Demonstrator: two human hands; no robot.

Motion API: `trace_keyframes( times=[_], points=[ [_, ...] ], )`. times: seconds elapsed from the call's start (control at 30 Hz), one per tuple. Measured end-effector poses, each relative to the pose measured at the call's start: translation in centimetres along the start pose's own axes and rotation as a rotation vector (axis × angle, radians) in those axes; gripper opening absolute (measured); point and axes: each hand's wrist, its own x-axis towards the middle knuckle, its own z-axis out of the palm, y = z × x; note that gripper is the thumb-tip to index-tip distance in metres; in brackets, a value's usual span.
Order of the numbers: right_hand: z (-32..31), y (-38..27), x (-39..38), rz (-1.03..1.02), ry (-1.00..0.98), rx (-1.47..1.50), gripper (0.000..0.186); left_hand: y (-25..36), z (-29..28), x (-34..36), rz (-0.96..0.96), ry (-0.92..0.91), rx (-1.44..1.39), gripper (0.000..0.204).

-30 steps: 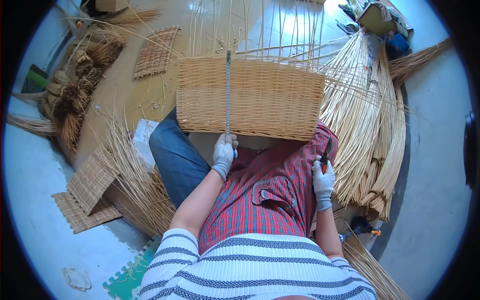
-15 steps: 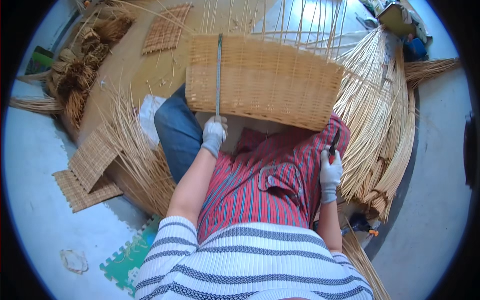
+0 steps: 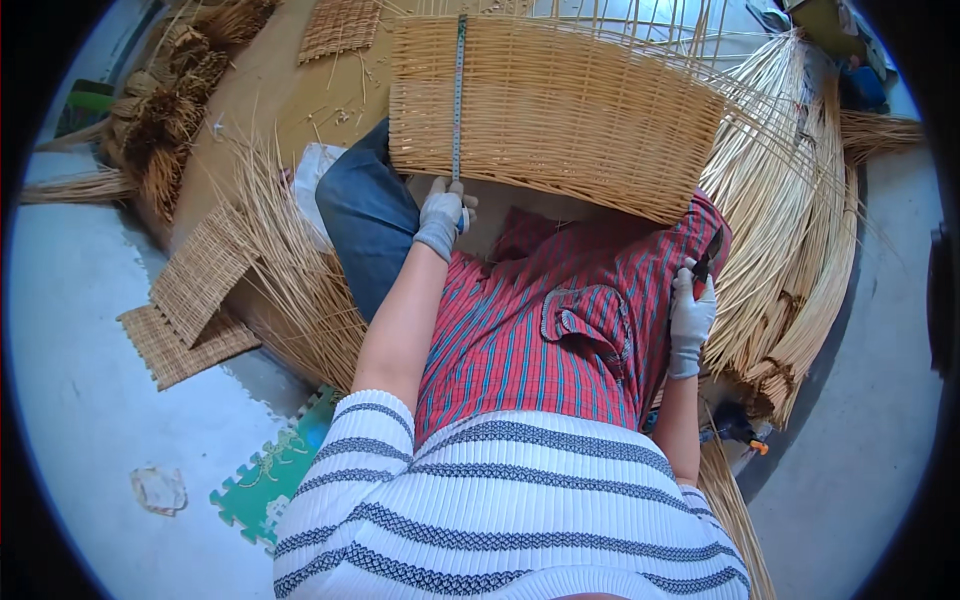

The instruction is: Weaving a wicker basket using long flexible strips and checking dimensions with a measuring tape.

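Note:
A woven wicker panel (image 3: pixel 570 110) lies across my knees, with unwoven rods sticking out of its far edge. My left hand (image 3: pixel 446 208), in a pale glove, is closed at the panel's near edge, gripping the tape measure. The blade of the tape measure (image 3: pixel 457 110) runs straight across the weave from near edge to far edge. My right hand (image 3: pixel 691 312), gloved too, rests by my right thigh, wrapped round a dark, red-handled tool that looks like pruning shears (image 3: pixel 701 272). A red striped apron (image 3: pixel 540 340) covers my lap.
Long bundles of pale rods (image 3: pixel 780 220) lie at my right. Loose rods (image 3: pixel 290 270) and woven squares (image 3: pixel 205 270) are at my left. Darker bundles (image 3: pixel 165 110) sit farther left. A green foam mat (image 3: pixel 265 480) lies on the floor by my left elbow.
The whole scene has shifted slightly in view, with the panel higher and to the right. Both hands keep hold of their tools. The shears' blades are less visible now.

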Motion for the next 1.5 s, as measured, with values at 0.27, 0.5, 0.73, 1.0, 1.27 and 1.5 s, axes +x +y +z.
trace_keyframes(
  times=[0.27, 0.5, 0.73, 1.0, 1.27, 1.5],
  points=[
    [0.8, -1.5, -1.2, -0.264, 0.123, -0.359, 0.038, -1.3, -0.4, 0.8, -0.074, -0.083, -0.071, 0.025],
    [2.5, -4.5, -3.6, -0.363, -0.138, -0.883, 0.070, -1.4, 0.2, -4.0, -0.186, -0.111, 0.030, 0.029],
    [5.6, -5.5, -1.6, -0.279, -0.261, -0.431, 0.030, 6.2, -2.9, -7.3, 0.638, 0.260, 0.316, 0.026],
    [17.0, -11.9, -2.3, -0.493, -0.522, -0.154, 0.023, 17.2, -9.3, -0.5, 0.876, 0.148, 0.272, 0.037],
    [27.1, -19.4, -2.5, -1.168, -0.841, 0.041, 0.049, 16.0, -9.8, 1.9, 0.658, -0.085, 0.018, 0.038],
    [34.3, -21.6, -3.4, -1.396, -0.730, 0.176, 0.044, 17.4, -10.8, 2.4, 0.971, -0.116, 0.360, 0.032]
  ],
)
